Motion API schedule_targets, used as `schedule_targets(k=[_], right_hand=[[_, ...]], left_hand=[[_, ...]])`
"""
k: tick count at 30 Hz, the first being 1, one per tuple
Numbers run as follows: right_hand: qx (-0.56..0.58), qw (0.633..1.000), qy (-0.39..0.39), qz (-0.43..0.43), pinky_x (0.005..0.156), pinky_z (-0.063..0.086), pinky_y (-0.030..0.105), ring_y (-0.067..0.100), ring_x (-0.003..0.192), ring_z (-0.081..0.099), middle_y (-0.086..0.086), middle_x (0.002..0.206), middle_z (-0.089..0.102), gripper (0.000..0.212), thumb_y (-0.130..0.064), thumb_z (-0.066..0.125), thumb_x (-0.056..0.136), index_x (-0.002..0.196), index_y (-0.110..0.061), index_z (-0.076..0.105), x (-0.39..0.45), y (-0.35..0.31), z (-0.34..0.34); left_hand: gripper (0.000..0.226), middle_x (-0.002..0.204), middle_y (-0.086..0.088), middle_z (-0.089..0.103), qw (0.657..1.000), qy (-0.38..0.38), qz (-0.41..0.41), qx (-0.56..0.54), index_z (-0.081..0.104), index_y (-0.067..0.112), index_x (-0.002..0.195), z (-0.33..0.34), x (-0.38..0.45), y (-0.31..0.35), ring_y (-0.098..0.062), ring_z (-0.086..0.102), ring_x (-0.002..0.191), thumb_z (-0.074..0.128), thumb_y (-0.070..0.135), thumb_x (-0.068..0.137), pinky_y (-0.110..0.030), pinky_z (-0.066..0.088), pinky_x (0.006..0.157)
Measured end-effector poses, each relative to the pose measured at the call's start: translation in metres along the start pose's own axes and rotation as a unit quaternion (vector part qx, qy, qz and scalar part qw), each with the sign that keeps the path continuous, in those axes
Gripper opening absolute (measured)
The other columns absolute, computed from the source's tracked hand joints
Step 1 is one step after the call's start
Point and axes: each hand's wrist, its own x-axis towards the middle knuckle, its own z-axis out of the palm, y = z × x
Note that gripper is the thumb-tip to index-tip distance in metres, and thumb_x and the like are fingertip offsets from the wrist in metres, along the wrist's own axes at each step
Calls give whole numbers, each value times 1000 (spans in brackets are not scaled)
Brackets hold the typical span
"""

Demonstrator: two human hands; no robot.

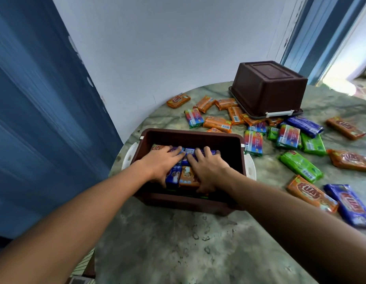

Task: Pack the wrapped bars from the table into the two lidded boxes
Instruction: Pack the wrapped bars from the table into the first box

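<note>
Several wrapped bars already lie packed in the open brown box [190,138] at the near edge of the bench [198,242], and both hands are down inside it: the left hand [162,163] and right hand [208,171] press with fingers spread nearly flat on the top layer, thumbs hooked at the near edge of the bars. Most of the job looks left, I judge: many loose bars [301,166] in orange, blue, green and striped wrappers scatter the bench, and the second box [268,89] sits upside down on its lid, unfilled
</note>
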Motion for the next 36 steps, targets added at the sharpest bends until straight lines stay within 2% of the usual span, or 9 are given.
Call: schedule_targets(k=[5,10,17,22,28,31,32,34,36], right_hand=[[48,999,9,-21,87,48,45,32,116,39,13,135,39,99,-67,66,69,146,-17,28,2,12,-14],[-28,999,2,18,89,46,57,42,122,37,22,141,32,117,-62,74,61,146,-6,17,5,-8,-2],[1,999,31,17,93,42,60,42,122,35,21,142,30,118,-67,70,61,147,-6,17,5,-6,3],[-34,998,2,55,104,21,70,54,137,14,30,154,5,117,-55,67,72,151,-4,-3,4,-19,14],[-18,996,-33,79,105,18,70,55,138,9,29,155,1,117,-51,69,74,151,-4,-6,5,-25,10],[105,988,-91,69,113,13,63,47,143,3,20,159,-3,120,-65,67,70,153,-16,-4,-2,-17,-14],[204,972,-90,79,115,16,58,42,145,6,15,160,-1,116,-68,65,71,154,-22,-1,-8,-12,-25],[369,919,53,124,112,31,43,26,142,25,5,158,20,90,-61,60,82,152,-26,17,-26,1,-48],[405,850,244,232,105,37,36,20,132,40,3,146,41,61,-45,56,92,144,-18,38,-49,19,-51]], left_hand=[[120,158,-6,17,997,-29,-5,-67,8,28,152,-17,8,-14,-26,31,130,82,47,60,-39,38,106],[130,159,-17,-4,998,19,3,56,-6,5,151,6,-3,8,-36,10,143,78,54,64,-43,28,114],[124,160,-7,8,997,66,34,21,4,15,152,0,-2,-8,-27,29,132,74,62,61,-37,39,103],[128,157,-25,-9,994,65,4,83,-11,1,148,19,-5,14,-43,7,143,72,56,68,-49,40,104],[126,157,-25,-5,994,72,17,83,-7,1,149,22,1,11,-43,9,142,70,59,68,-49,41,102],[117,155,-14,24,992,43,44,-107,17,11,151,-1,-8,-8,-31,29,138,68,70,64,-44,37,108],[100,144,-8,45,962,68,43,-262,34,15,146,-9,-14,-16,-23,45,127,71,65,67,-40,43,102],[56,107,2,68,854,220,-8,-471,61,22,122,-17,-29,-34,-12,63,92,73,47,73,-30,50,80],[33,89,7,67,782,376,-131,-480,67,22,106,-10,-43,-53,-14,61,77,68,38,76,-26,45,69]])
